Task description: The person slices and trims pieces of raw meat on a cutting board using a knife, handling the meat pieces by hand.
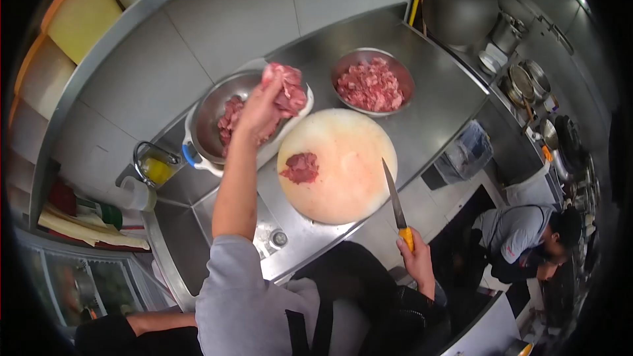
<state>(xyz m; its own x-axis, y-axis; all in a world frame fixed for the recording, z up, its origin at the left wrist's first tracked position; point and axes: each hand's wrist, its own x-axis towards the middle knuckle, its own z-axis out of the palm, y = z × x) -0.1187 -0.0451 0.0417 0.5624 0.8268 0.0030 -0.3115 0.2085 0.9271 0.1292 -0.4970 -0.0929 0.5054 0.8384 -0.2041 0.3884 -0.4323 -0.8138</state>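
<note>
My left hand (pixel 258 113) grips a chunk of raw meat (pixel 289 90), raised near the right side of a metal bowl (pixel 208 116). That bowl holds more meat pieces (pixel 231 117) and sits in a white basin (pixel 188 133). In my right hand (pixel 418 265) is a knife (pixel 397 206) by its yellow handle, blade pointing up over the right edge of a round cutting board (pixel 349 191). A dark red piece of meat (pixel 302 167) lies on the board's left part. Behind the board, a second metal bowl (pixel 410 96) is full of cut meat (pixel 370 84).
A sink (pixel 177 240) with a drain and faucet (pixel 138 158) lies to the left. A metal shelf (pixel 99 46) runs overhead. At right are a bag-lined bin (pixel 467 151), pans (pixel 527 82) and a bent-over co-worker (pixel 514 234).
</note>
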